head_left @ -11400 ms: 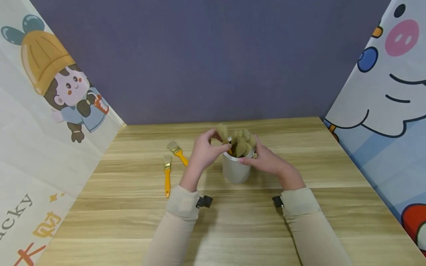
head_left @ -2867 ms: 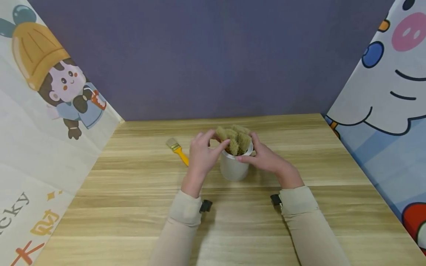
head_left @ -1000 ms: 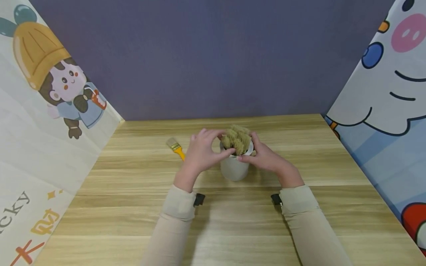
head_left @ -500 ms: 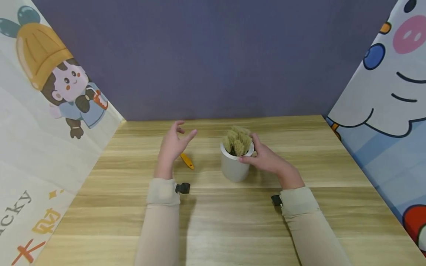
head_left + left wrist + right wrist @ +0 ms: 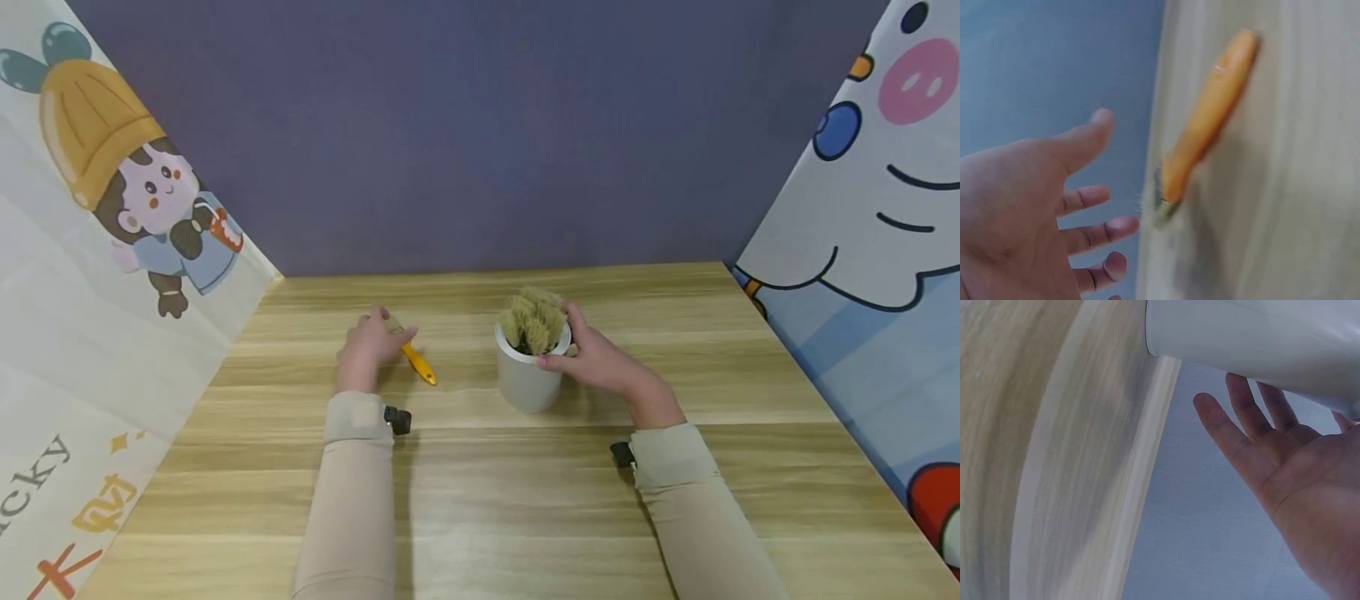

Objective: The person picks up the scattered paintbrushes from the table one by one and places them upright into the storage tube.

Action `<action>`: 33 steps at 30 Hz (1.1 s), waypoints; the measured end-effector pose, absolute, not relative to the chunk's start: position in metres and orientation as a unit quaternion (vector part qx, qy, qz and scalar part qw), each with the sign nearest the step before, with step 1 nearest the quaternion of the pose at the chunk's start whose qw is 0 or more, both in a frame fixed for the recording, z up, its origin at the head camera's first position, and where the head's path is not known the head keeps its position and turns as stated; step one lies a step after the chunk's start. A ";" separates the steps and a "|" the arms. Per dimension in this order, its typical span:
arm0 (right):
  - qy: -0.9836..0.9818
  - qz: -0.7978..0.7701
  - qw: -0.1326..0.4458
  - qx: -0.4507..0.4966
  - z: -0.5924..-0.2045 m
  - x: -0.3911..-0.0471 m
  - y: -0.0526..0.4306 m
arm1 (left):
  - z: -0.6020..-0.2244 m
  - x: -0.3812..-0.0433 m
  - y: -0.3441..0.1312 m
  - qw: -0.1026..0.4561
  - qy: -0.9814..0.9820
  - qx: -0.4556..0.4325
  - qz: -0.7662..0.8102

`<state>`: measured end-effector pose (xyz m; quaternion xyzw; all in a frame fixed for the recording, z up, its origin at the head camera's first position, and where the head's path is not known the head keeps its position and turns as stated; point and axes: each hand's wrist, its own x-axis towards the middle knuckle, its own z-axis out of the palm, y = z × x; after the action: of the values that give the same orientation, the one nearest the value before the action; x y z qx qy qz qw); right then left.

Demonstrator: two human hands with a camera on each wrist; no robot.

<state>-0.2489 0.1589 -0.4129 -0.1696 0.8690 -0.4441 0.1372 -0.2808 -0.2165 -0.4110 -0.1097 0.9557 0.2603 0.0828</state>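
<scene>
One paintbrush [image 5: 420,365] with a yellow-orange handle lies on the wooden table at the left. My left hand [image 5: 369,343] is over its bristle end, thumb apart from the fingers. In the left wrist view the fingers are spread beside the brush's metal band, and the orange handle [image 5: 1207,119] points away from them. A light grey cup [image 5: 528,387] stands upright, packed with several brushes whose pale bristles [image 5: 534,323] point up; their handles are hidden inside. My right hand [image 5: 603,362] holds the cup at its rim, thumb in front and fingers round the right side.
The wooden table [image 5: 480,517] ends at a purple-grey wall panel [image 5: 480,133] behind the cup. Printed cartoon sheets stand at the left [image 5: 45,292] and right [image 5: 900,350]. Each wrist carries a small black camera.
Over the longer span, the brush lying at the far left left the table. My left hand then moved from the cup leftward and lowered over the last brush. The right hand stayed on the cup.
</scene>
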 end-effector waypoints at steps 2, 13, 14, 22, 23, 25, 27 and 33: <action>0.869 -0.444 0.137 -0.170 -0.413 -0.249 0.159 | -0.417 -0.281 -0.220 0.091 0.957 -0.109 0.252; 0.873 -0.435 0.141 -0.170 -0.413 -0.249 0.159 | -0.442 -0.286 -0.240 0.075 0.934 -0.076 0.342; 0.873 -0.436 0.140 -0.171 -0.413 -0.249 0.159 | -0.443 -0.285 -0.241 0.080 0.929 -0.076 0.352; 0.870 -0.440 0.143 -0.170 -0.414 -0.249 0.158 | -0.443 -0.285 -0.241 0.119 0.940 -0.079 0.310; 0.870 -0.441 0.145 -0.168 -0.414 -0.249 0.157 | -0.443 -0.286 -0.241 0.120 0.942 -0.074 0.305; 0.869 -0.441 0.147 -0.168 -0.414 -0.248 0.158 | -0.443 -0.287 -0.243 0.123 0.942 -0.061 0.306; 0.867 -0.447 0.150 -0.163 -0.414 -0.248 0.158 | -0.443 -0.288 -0.247 0.126 0.934 -0.043 0.330; 0.866 -0.448 0.149 -0.166 -0.415 -0.249 0.158 | -0.441 -0.289 -0.259 0.142 0.917 -0.009 0.372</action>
<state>-0.2493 0.1585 -0.4150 -0.1657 0.8659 -0.4479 0.1489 -0.2885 -0.2587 -0.4414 -0.0093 0.9174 0.3718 0.1417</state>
